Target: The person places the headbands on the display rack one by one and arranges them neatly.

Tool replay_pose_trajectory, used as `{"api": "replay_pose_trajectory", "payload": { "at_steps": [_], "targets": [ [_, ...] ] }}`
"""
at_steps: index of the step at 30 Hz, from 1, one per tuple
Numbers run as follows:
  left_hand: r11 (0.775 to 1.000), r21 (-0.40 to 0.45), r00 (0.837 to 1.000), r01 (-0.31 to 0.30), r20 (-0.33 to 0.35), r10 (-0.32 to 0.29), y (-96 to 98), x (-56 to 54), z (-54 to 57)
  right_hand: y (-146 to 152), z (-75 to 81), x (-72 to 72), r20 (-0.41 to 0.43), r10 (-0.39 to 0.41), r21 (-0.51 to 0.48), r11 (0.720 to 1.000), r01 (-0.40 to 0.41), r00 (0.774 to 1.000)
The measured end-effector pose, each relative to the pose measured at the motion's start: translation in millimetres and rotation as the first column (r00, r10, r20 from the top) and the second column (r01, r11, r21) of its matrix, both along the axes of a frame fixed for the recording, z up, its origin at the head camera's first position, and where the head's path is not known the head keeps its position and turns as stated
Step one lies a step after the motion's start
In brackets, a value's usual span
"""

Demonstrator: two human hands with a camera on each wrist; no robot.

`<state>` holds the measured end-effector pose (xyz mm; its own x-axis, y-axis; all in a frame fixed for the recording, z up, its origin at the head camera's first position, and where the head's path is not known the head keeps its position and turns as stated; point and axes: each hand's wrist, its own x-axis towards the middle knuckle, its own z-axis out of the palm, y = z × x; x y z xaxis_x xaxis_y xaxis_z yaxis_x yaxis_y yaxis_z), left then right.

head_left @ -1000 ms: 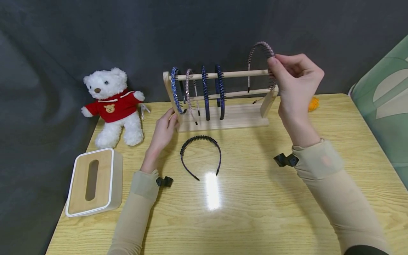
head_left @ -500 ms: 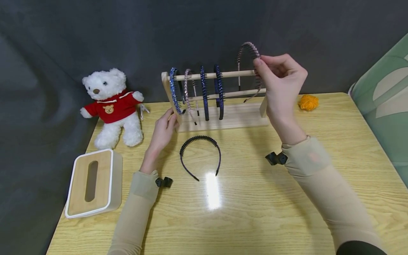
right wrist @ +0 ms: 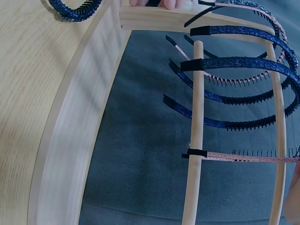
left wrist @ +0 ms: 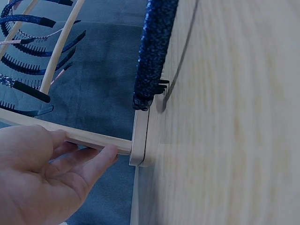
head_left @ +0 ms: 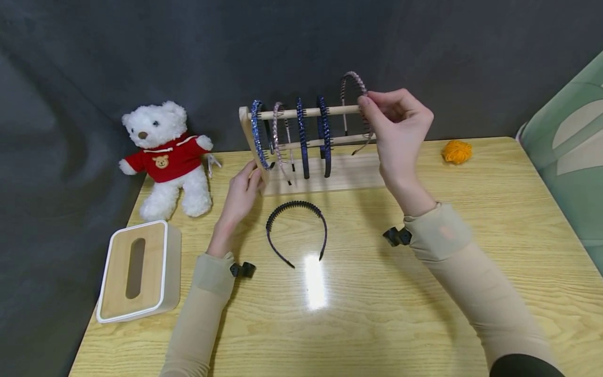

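Note:
My right hand pinches a pink headband near its top, above the right part of a wooden headband rack. The held headband hangs around the rack's rods; in the right wrist view its black tip crosses the front rod. With thumb and fingers, my left hand grips the rack's left side panel. On the rods hang a light blue glitter headband, another pink headband and two dark blue headbands. A dark toothed headband lies on the table before the rack.
A white teddy bear in a red sweater sits at the back left. In front of it is a tissue box with a wooden lid. An orange yarn bundle lies right of the rack. A dark cloth hangs behind the table.
My right hand has carried the pink headband leftward along the rods and lowered it slightly. The orange bundle has come out from behind the right wrist. My left hand stays on the rack.

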<state>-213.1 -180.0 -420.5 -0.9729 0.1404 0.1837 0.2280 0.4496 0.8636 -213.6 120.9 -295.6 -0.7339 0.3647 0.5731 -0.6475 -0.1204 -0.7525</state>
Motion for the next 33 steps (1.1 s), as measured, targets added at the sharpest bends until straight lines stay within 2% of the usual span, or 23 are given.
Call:
{"api": "replay_pose_trajectory", "payload": {
  "at_steps": [6,12,26,33],
  "targets": [
    [1.000,0.007,1.000,-0.004,-0.004,0.004,1.0,0.7,0.1,-4.6,-4.4,1.3,0.037,-0.010,0.019,1.000,0.009,0.999],
    [1.000,0.002,1.000,-0.005,0.005,0.005,0.1,0.9,-0.7,-7.6,-12.6,3.1,-0.022,-0.047,0.144,0.988,0.050,0.999],
    [1.000,0.011,1.000,0.001,0.009,-0.001,0.7,0.3,0.0,-15.8,-22.3,1.7,-0.045,-0.005,0.139,0.990,0.011,0.999],
    [1.000,0.004,1.000,-0.004,0.007,0.004,0.5,-0.4,-0.4,-18.3,-25.2,3.5,0.013,-0.010,0.113,0.994,0.009,1.000]
  ]
}}
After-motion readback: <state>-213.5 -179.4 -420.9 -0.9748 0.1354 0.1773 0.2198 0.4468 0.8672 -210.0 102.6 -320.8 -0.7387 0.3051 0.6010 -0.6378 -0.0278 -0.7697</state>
